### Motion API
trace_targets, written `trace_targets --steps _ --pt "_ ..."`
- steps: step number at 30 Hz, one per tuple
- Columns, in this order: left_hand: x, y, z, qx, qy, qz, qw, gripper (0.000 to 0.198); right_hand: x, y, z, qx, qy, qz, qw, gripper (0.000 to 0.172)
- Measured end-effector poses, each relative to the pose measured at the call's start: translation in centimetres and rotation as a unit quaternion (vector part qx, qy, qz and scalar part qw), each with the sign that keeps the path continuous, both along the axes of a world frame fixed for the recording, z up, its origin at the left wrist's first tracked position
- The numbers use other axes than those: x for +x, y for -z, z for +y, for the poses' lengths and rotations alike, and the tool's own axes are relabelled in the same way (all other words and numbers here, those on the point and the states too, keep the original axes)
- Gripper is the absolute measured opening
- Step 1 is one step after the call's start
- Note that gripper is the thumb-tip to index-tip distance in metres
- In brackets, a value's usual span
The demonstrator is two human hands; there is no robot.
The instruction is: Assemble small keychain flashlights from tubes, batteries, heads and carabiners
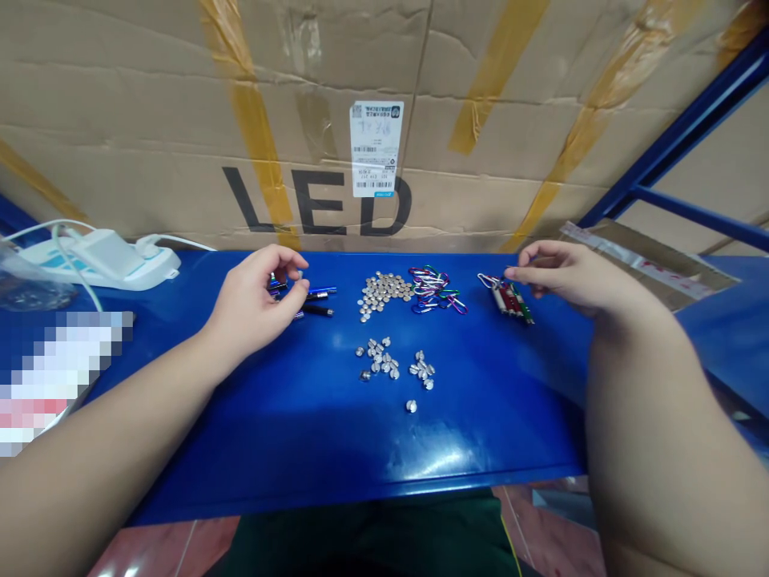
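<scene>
The left hand's grip (255, 300) curls over small pen lights (318, 298) at centre left, holding one or not I can't tell; the right hand (570, 276) hangs loosely open above keyring lights (510, 300) at centre right (one knock could send those loose button batteries (384, 290) rolling).

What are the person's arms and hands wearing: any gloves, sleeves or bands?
The left hand and right hand are bare, with no gloves, rings or watch showing. The forearms have no sleeves. Dark green clothing with a yellow edge shows below the table.
</scene>
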State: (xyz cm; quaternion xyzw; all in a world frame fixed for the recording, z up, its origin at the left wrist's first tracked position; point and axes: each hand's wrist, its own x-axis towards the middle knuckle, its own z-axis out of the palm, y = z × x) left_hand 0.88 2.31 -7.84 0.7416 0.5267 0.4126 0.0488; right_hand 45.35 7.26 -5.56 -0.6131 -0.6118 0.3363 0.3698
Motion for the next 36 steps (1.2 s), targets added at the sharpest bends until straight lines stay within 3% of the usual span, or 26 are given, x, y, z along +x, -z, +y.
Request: trace_targets --steps 6,11,17,21,27,29,33,36 --pt "0.1 0.1 0.1 0.008 0.006 0.02 1.0 0.016 -0.7 1.5 1.2 0.026 0.086 -0.111 0.99 0.027" --pt "-0.1 0.0 0.2 0.008 -0.003 0.024 1.0 0.014 -2.2 2.6 2.0 0.091 0.127 -0.255 0.954 0.014" --pt "-0.4 0.0 0.7 -0.012 0.011 0.079 0.997 0.012 -3.3 2.2 1.6 -0.039 0.04 -0.369 0.928 0.015" --pt "-0.7 0.3 0.9 -0.033 0.046 0.141 0.988 0.02 -3.5 1.8 1.2 -0.029 0.041 -0.399 0.916 0.008" --pt "-1.0 1.1 1.2 -0.092 0.086 0.225 0.966 0.03 -4.7 1.8 0.5 -0.012 -0.126 -0.344 0.93 0.014" --pt "-1.0 1.3 1.2 -0.097 0.087 0.234 0.963 0.03 -5.5 2.1 0.5 -0.012 -0.116 -0.364 0.924 0.019" --pt "-1.0 1.7 1.4 -0.091 0.087 0.234 0.964 0.027 -6.2 2.6 0.6 0.01 -0.11 -0.383 0.917 0.01" --pt "-1.0 1.7 1.5 -0.09 0.091 0.236 0.963 0.026 -5.8 2.4 0.4 0.016 -0.11 -0.297 0.948 0.015"
